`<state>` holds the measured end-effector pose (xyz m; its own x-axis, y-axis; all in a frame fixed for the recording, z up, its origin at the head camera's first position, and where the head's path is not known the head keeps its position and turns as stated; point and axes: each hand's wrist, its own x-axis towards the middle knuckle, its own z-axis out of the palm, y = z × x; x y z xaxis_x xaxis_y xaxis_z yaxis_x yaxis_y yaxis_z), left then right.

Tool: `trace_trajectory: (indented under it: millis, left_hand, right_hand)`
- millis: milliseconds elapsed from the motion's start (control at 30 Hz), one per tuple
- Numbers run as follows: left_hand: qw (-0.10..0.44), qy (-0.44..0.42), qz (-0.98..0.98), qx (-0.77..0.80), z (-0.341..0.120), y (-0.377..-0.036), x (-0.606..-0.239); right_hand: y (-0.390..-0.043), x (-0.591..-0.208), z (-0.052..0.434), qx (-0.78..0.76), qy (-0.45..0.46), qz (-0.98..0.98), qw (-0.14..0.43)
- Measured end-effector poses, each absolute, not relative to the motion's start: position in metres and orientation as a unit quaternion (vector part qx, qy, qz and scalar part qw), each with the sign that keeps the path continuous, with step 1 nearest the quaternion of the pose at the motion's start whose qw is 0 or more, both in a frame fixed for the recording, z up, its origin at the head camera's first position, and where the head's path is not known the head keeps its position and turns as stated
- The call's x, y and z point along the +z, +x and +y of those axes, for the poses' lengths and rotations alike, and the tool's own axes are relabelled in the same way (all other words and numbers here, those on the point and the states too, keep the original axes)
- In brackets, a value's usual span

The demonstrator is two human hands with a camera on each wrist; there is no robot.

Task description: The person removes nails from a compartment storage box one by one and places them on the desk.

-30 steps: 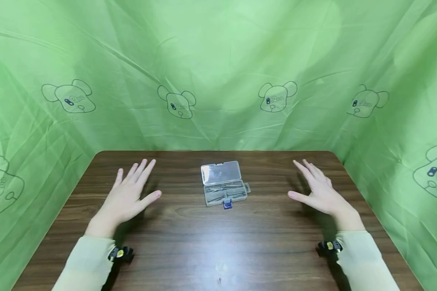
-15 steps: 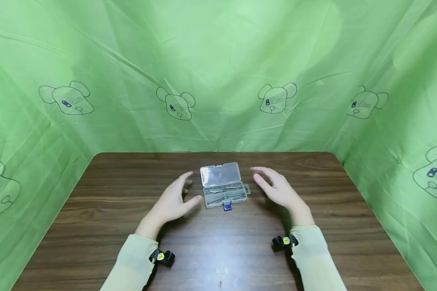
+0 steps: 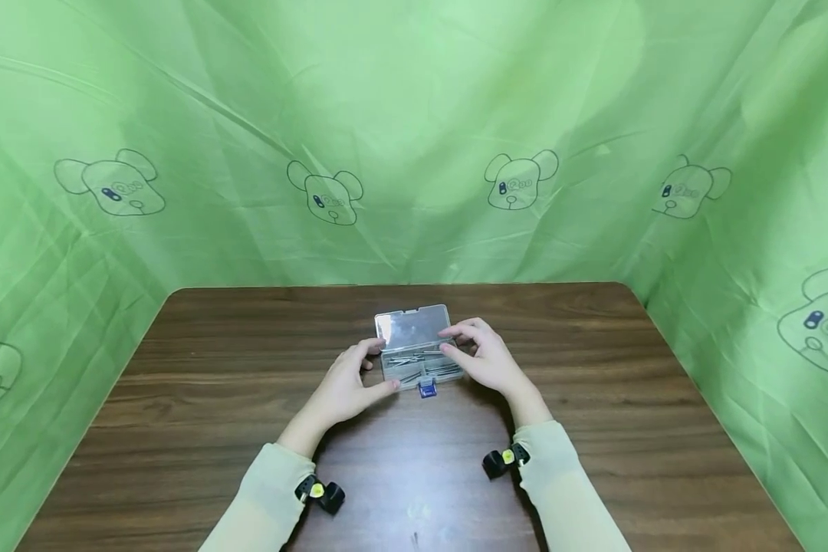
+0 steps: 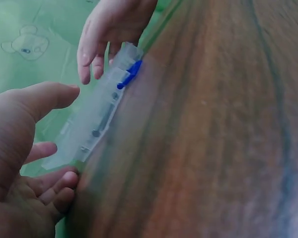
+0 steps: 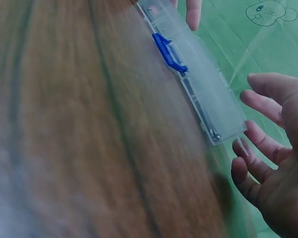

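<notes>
Fingers loose and wide on the left hand (image 3: 341, 389), thumb and index well apart at the left end of the open plastic box (image 5: 208, 82) on the desk (image 3: 614, 383); likewise wide on the right hand (image 3: 493, 363), at the opposite end. No firm grip evident on either side; exact contact hard to tell. Likeliest mishap: a spill of thin metal rods (image 3: 407, 359) after a tilt or one-sided push, with the lid (image 3: 411, 329) folded back. Also possible: a snag of the right fingers on the lid's edge. In the way: the blue clasp (image 3: 427, 389) at the front. Beyond the desk, green cloth (image 3: 414, 100); at both wrists, black cameras (image 3: 330, 498).
</notes>
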<state>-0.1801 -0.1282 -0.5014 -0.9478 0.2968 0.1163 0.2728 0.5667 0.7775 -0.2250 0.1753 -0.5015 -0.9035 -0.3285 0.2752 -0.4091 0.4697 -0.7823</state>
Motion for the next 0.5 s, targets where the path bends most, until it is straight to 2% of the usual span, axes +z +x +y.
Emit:
trace_trajectory:
  millis: [500]
  left_hand:
    - [0.013, 0.219, 0.859, 0.463, -0.142, -0.188, -0.514]
  right_hand:
    - [-0.222, -0.504, 0.173, 0.447, 0.223, -0.866, 0.007]
